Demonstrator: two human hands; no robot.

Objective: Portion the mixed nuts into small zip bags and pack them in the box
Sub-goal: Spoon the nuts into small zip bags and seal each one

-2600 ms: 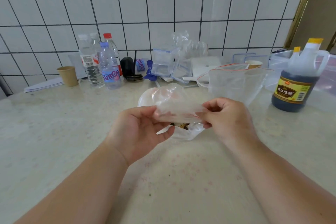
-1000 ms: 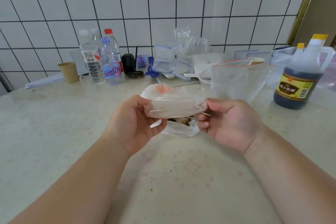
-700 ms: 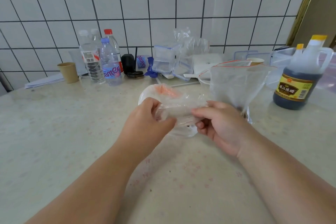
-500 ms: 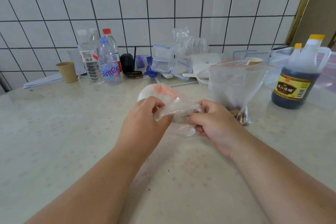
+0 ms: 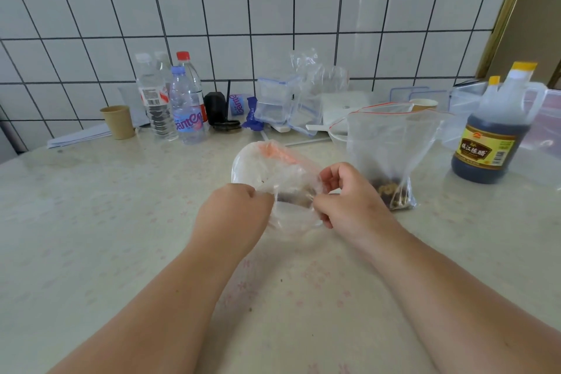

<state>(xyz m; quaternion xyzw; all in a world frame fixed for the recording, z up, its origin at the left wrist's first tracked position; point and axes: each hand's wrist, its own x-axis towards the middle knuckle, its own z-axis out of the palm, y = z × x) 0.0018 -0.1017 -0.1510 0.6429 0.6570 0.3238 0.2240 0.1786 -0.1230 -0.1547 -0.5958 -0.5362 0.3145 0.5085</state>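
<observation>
Both hands hold a small clear zip bag low over the middle of the table. My left hand pinches its left edge and my right hand pinches its right edge. Dark nuts show faintly through the plastic between my hands. Behind the small bag lies a crumpled clear bag with an orange patch. A large clear zip bag with a red seal stands upright to the right, with mixed nuts at its bottom. Clear plastic boxes with blue rims stand at the back.
A dark vinegar jug with a yellow cap stands at the right. Three water bottles, a paper cup and papers line the tiled wall at the back left. Clear containers sit at the far right.
The small bag was held up and stretched wide between my hands. Both hands have lowered it toward the table and moved closer together along its top edge. The large nut bag now shows fully.
</observation>
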